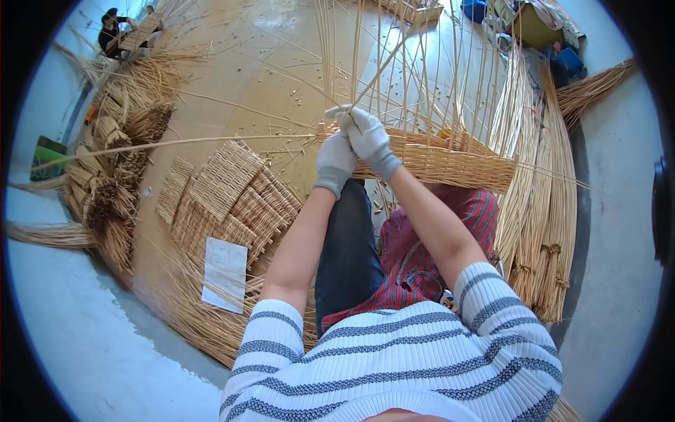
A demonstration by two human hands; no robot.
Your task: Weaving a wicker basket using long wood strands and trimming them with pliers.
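A half-woven wicker basket rests across my lap, its low wall woven and several long upright rods rising from it. Both my hands wear pale grey-white gloves and meet at the basket's left end. My left hand is closed around that corner, its fingertips partly hidden. Just above it, my right hand pinches a wicker rod beside the uprights. One long rod stretches from the corner far out to the left.
Woven wicker panels lie on the floor at left, near a white sheet. Bundles of rods line the left wall; long loose rods lean at right. Far left sits another person holding a woven panel. Offcuts litter the floor.
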